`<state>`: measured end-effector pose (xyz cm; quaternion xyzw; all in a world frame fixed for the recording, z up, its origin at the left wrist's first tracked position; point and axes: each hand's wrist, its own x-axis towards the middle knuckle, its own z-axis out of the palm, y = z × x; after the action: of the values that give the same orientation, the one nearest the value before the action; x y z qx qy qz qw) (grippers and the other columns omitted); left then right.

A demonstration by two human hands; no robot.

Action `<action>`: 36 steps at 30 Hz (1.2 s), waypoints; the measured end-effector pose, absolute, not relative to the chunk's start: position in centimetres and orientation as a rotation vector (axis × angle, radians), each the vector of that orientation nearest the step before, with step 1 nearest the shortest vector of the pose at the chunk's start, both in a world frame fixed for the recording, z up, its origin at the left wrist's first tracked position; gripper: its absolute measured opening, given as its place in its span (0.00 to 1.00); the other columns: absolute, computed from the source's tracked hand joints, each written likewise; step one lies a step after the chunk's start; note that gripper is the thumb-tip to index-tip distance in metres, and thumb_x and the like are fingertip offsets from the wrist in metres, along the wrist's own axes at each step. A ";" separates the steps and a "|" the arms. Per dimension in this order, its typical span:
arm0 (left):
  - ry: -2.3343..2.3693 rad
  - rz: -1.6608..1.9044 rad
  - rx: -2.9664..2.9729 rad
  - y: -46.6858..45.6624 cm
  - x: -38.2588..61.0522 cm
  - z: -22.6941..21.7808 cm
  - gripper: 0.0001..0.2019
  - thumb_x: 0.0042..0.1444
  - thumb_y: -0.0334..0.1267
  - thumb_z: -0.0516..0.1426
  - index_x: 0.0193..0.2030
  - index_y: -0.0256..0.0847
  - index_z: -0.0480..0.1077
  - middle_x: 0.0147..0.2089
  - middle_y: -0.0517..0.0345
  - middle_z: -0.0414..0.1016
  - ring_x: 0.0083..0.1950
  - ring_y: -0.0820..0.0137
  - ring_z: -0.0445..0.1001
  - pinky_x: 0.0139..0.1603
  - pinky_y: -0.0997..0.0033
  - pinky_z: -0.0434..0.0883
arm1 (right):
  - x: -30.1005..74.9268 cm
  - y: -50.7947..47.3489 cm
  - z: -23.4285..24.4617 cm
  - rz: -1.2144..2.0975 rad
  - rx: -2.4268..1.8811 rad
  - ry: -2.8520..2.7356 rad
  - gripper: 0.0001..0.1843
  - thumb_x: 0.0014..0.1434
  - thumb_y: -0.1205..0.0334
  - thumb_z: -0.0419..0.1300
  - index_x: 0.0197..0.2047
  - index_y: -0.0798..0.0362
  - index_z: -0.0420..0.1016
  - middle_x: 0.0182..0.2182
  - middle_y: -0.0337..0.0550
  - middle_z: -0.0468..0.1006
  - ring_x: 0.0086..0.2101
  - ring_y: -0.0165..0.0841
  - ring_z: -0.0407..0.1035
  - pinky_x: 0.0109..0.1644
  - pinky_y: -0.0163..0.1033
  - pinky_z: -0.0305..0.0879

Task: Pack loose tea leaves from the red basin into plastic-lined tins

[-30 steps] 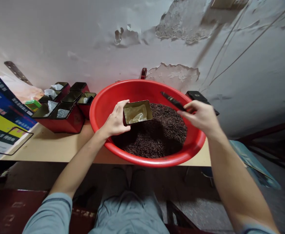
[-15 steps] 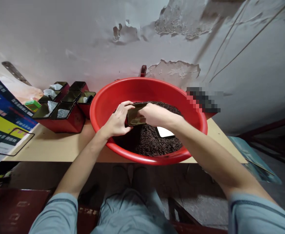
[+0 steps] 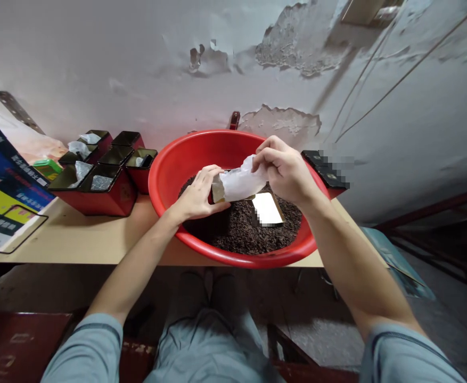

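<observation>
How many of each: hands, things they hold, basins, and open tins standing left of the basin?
Left hand and right hand: 2
Held tin: 1
Held white bag: 1
Red basin: 1
Open tins left of it: 7
Total: 12

At centre, the left hand (image 3: 199, 196) is hiding much of the tin (image 3: 218, 191) and the right hand (image 3: 284, 169) is covering one end of the white bag (image 3: 241, 182), pixel blocks (image 3: 336, 171) are masking part of the dark boxes (image 3: 313, 158) right of centre (a corner of the bright flat piece (image 3: 268, 207) too), and the left edge is cropping the printed panel (image 3: 5, 178).
</observation>
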<state>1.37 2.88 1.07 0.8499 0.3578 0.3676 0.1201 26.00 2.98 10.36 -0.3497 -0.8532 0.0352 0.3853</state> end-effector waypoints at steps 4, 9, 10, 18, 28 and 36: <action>1.208 1.016 2.376 3.1 2.1 1.8 0.33 0.62 0.57 0.64 0.68 0.42 0.66 0.72 0.41 0.63 0.74 0.47 0.65 0.78 0.44 0.65 | 26.4 2.8 8.7 0.131 -0.826 -2.018 0.19 0.69 0.68 0.51 0.42 0.45 0.84 0.41 0.45 0.71 0.44 0.37 0.71 0.51 0.47 0.73; 1.405 0.858 2.354 3.6 2.4 2.4 0.35 0.59 0.60 0.66 0.65 0.39 0.72 0.78 0.38 0.56 0.78 0.39 0.59 0.78 0.36 0.63 | 28.5 2.0 7.5 0.294 -0.717 -2.189 0.18 0.61 0.64 0.65 0.54 0.42 0.85 0.52 0.47 0.76 0.53 0.42 0.74 0.53 0.50 0.76; 1.385 0.837 2.363 3.6 2.5 2.5 0.35 0.58 0.59 0.67 0.64 0.38 0.73 0.78 0.38 0.54 0.78 0.38 0.59 0.78 0.37 0.64 | 28.8 1.9 7.3 0.297 -0.719 -2.235 0.20 0.60 0.65 0.66 0.54 0.43 0.85 0.55 0.48 0.77 0.54 0.44 0.74 0.55 0.51 0.77; 1.308 0.994 2.328 1.2 4.2 3.7 0.31 0.54 0.49 0.73 0.61 0.39 0.76 0.81 0.39 0.51 0.81 0.39 0.56 0.79 0.40 0.64 | 25.8 3.8 4.6 0.187 -0.815 -2.111 0.19 0.62 0.65 0.62 0.56 0.46 0.82 0.55 0.49 0.78 0.50 0.42 0.76 0.57 0.52 0.78; 1.651 1.567 2.145 0.5 4.7 2.5 0.11 0.56 0.19 0.58 0.36 0.40 0.72 0.49 0.49 0.83 0.54 0.59 0.82 0.59 0.57 0.79 | 25.7 3.0 3.2 -0.104 -1.066 -2.157 0.39 0.61 0.70 0.55 0.75 0.53 0.62 0.68 0.60 0.63 0.66 0.57 0.61 0.70 0.68 0.66; 1.638 1.622 2.090 1.1 4.1 2.0 0.14 0.56 0.20 0.56 0.39 0.39 0.80 0.45 0.52 0.83 0.52 0.62 0.83 0.61 0.60 0.78 | 26.8 4.1 4.5 0.138 -1.119 -2.153 0.33 0.53 0.69 0.64 0.63 0.53 0.78 0.57 0.54 0.73 0.57 0.48 0.72 0.68 0.53 0.71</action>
<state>4.14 1.07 1.97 0.6717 0.5263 0.5211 0.0151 26.82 4.06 4.54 -0.4317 -0.8304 0.0531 0.3483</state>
